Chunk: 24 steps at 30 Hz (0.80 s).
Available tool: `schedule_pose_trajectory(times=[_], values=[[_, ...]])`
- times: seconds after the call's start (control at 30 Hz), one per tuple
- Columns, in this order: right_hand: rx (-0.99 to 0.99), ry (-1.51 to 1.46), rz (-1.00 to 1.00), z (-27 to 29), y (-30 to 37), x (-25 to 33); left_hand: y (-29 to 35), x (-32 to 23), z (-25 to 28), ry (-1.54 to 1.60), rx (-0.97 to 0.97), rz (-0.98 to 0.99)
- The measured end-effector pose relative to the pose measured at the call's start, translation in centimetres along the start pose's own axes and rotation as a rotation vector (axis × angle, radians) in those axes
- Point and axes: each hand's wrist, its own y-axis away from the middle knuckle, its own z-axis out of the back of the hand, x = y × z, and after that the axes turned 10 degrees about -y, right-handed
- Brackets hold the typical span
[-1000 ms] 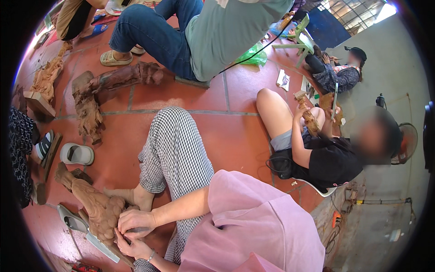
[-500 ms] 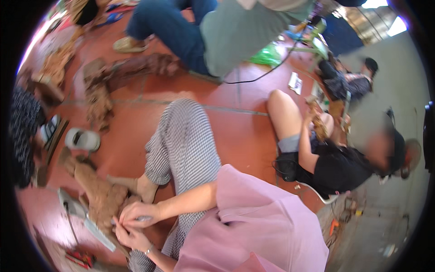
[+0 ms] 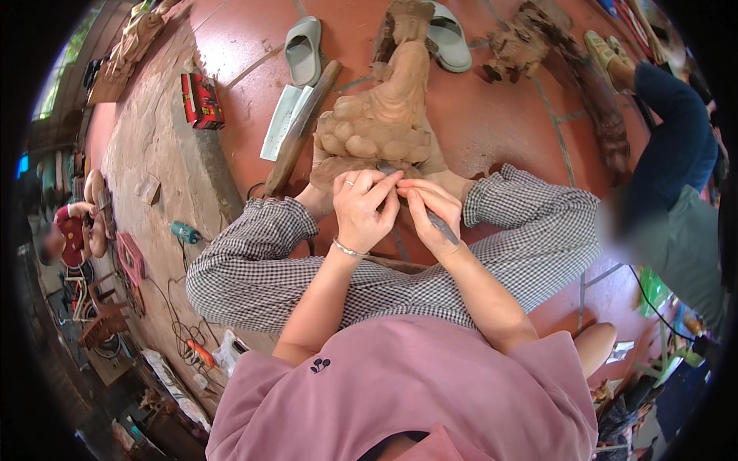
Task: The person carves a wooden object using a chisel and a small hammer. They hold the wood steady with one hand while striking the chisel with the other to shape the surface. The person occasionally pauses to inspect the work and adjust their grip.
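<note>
Cord and a teal tool (image 3: 184,231) lie far left on the floor, a red box (image 3: 202,101) above them. Left hand (image 3: 364,209) pinches the chisel (image 3: 419,201) near its tip, fingers together. Right hand (image 3: 433,216) clamps its shaft, just beside. The tip touches the carving (image 3: 384,123), which lies between the feet.

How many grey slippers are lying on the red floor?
2. One slipper lies left of the wooden carving, above a pale flat board. The other slipper lies right of the carving's top, partly hidden behind it.
</note>
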Motion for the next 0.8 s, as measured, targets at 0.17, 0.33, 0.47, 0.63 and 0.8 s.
schedule_pose_trajectory(times=[0.17, 0.33, 0.47, 0.63, 0.8], values=[[-0.004, -0.05, 0.09, -0.9, -1.6, 0.9, -0.2, -0.9, 0.4, 0.03, -0.007, 0.119], [0.047, 0.012, 0.146, -0.6, -1.2, 0.1, 0.1, -0.4, 0.2, -0.004, -0.004, 0.11], [0.089, 0.029, 0.144, 0.2, -0.9, 0.3, 0.1, 0.1, -0.1, 0.008, -0.039, 0.05], [0.043, 0.013, 0.188, -0.9, -2.0, 0.3, -0.1, -0.6, 0.4, -0.003, -0.004, 0.154], [0.088, 0.084, 0.215, -0.3, -0.7, -0.4, 0.1, 0.0, 0.0, -0.012, -0.044, 0.071]])
